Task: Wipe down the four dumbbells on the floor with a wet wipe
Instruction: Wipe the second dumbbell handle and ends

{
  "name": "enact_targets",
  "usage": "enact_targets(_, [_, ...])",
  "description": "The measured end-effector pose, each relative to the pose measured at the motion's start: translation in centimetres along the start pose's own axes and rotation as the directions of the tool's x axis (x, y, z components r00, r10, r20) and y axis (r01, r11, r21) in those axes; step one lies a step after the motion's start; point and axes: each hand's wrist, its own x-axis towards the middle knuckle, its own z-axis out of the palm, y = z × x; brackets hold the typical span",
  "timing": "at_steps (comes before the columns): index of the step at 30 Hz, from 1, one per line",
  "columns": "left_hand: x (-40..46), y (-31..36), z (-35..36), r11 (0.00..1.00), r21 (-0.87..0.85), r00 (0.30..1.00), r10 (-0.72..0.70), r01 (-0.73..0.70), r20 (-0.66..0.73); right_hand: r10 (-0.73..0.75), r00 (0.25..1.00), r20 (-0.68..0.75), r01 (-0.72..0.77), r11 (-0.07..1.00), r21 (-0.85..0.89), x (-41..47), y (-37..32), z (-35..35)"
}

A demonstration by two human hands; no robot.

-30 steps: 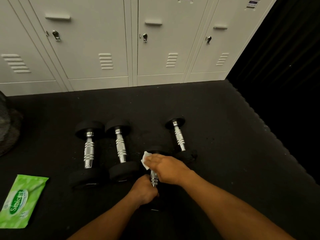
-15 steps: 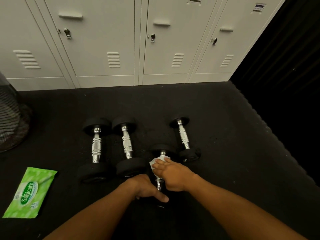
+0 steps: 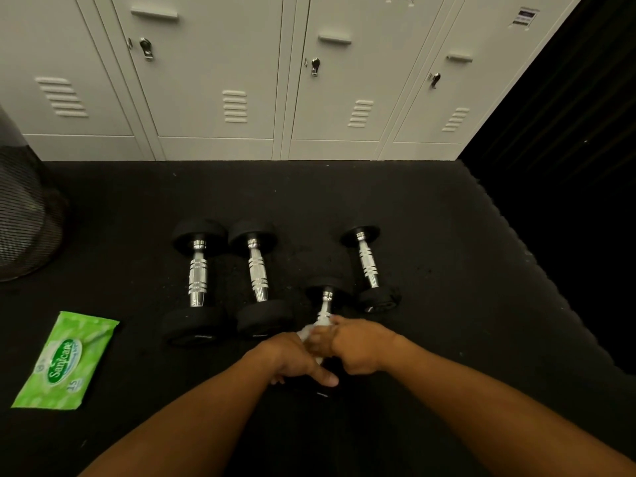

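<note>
Several black dumbbells with chrome handles lie on the dark rubber floor. The leftmost dumbbell (image 3: 198,280) and the second dumbbell (image 3: 258,277) lie side by side. The far-right dumbbell (image 3: 369,266) lies alone. The third dumbbell (image 3: 325,297) is nearest me, its near end hidden under my hands. My left hand (image 3: 292,359) grips its near weight. My right hand (image 3: 358,346) is wrapped around its handle with the white wet wipe (image 3: 306,333) pressed against the chrome.
A green pack of wipes (image 3: 65,359) lies on the floor at the left. A black mesh bin (image 3: 20,215) stands at the far left. White lockers (image 3: 220,70) line the back. A dark wall (image 3: 557,139) borders the mat on the right.
My right hand has slid with the wipe from the far end of the handle towards me, closer to my left hand. The view has shifted slightly.
</note>
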Motion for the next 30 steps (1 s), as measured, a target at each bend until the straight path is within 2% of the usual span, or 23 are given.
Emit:
enact_targets(5, [0.3,-1.1,0.1,0.994,-0.075,0.997,-0.076,0.076,0.0,0.186,0.979,-0.08,-0.191,0.979,-0.063,1.2,1.7,-1.9])
enact_targets(8, [0.4,-1.5,-0.1,0.992,-0.103,0.997,-0.074,0.074,0.007,0.208,0.973,-0.103,-0.215,0.974,-0.069,1.5,1.1,-1.4])
enact_targets(15, [0.5,-1.7,-0.1,0.994,-0.109,0.999,0.009,-0.005,0.036,0.032,0.999,0.003,-0.032,0.999,-0.008,1.0,-1.3,0.8])
enact_targets(19, [0.3,-1.5,-0.4,0.993,-0.116,0.999,-0.038,0.039,0.009,-0.037,0.998,0.054,0.039,0.999,-0.035,1.1,-1.3,1.1])
enact_targets(23, [0.5,-1.8,-0.4,0.991,-0.13,0.999,-0.044,0.044,0.008,-0.058,0.997,0.053,0.056,0.998,0.036,0.0,-1.3,0.7])
enact_targets(26, [0.7,-1.9,-0.3,0.99,-0.133,0.999,-0.041,0.04,-0.006,-0.076,0.997,-0.006,0.076,0.992,0.101,-1.4,-1.1,1.1])
enact_targets(30, [0.7,-1.7,-0.3,0.991,-0.134,1.0,-0.014,0.015,0.006,-0.096,0.995,-0.015,0.096,0.992,0.081,-1.7,-0.9,1.1])
